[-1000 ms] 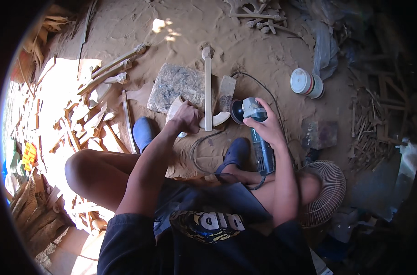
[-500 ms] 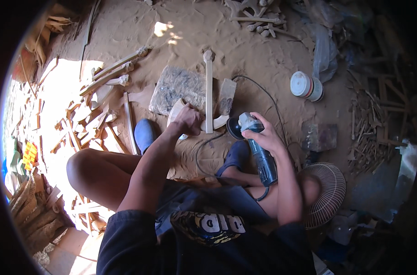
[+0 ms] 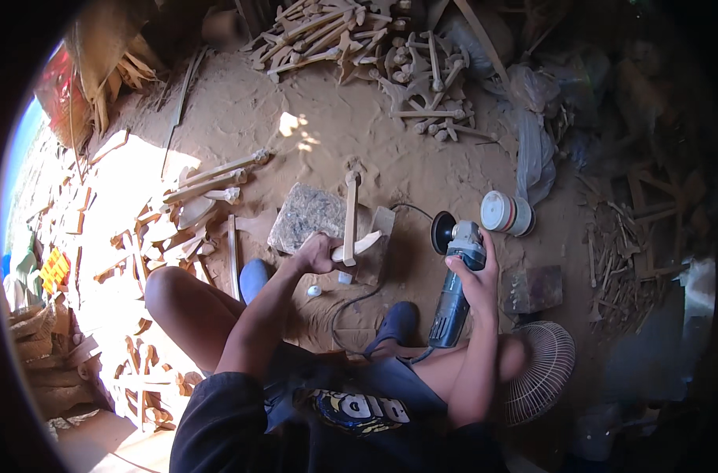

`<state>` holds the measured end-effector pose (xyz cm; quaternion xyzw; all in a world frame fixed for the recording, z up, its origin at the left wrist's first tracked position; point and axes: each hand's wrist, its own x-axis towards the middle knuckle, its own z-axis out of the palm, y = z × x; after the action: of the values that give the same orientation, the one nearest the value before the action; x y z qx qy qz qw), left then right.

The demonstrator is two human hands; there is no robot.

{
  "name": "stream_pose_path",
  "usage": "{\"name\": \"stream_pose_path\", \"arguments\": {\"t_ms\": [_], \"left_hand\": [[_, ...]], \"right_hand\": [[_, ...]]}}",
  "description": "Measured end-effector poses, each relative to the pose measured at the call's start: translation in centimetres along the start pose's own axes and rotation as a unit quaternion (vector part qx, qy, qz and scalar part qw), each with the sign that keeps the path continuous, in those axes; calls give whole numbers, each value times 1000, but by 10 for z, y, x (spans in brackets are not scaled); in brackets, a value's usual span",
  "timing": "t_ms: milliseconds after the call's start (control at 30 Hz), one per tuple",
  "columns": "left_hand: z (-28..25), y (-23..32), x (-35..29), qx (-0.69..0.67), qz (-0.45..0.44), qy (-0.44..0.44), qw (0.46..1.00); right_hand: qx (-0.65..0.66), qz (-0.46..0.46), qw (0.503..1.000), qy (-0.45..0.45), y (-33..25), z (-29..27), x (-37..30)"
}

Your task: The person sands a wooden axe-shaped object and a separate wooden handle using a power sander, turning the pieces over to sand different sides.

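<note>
My left hand (image 3: pixel 315 254) is closed round a pale curved piece (image 3: pixel 365 243), bone or wood, I cannot tell which. It sits by the near edge of a rough stone-like block (image 3: pixel 305 213). A long squared bar with a knobbed far end (image 3: pixel 351 213) crosses the block's right side, its near end overlapping the curved piece. In my right hand (image 3: pixel 479 276) is a teal and grey angle grinder (image 3: pixel 451 303), held upright. Its dark round disc (image 3: pixel 442 232) is apart from the curved piece, to the right of it.
A cord (image 3: pixel 359 298) loops over the dusty ground between my feet. Beyond the grinder lies a white tub (image 3: pixel 497 211) on its side. Pale knobbed pieces are heaped at the back (image 3: pixel 327 39) and left (image 3: pixel 209 189). Near my right knee is a round wire fan guard (image 3: pixel 540 374).
My right hand has lifted the grinder away from the curved piece, to the right. The left hand has turned the curved piece. The view has tilted, showing more of the far heap.
</note>
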<state>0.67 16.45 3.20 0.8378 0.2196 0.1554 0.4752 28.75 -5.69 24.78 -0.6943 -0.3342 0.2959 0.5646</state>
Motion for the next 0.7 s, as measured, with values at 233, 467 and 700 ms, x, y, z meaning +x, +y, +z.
{"name": "stream_pose_path", "arguments": {"t_ms": [233, 467, 700], "left_hand": [[-96, 33, -15, 119, -92, 267, 952], [-164, 139, -33, -106, -9, 284, 953], [-190, 225, -76, -145, 77, 334, 928]], "right_hand": [[108, -41, 986, 117, -45, -32, -19], [246, 16, 953, 175, -20, -50, -27], [398, 69, 914, 42, 17, -58, 1]]}}
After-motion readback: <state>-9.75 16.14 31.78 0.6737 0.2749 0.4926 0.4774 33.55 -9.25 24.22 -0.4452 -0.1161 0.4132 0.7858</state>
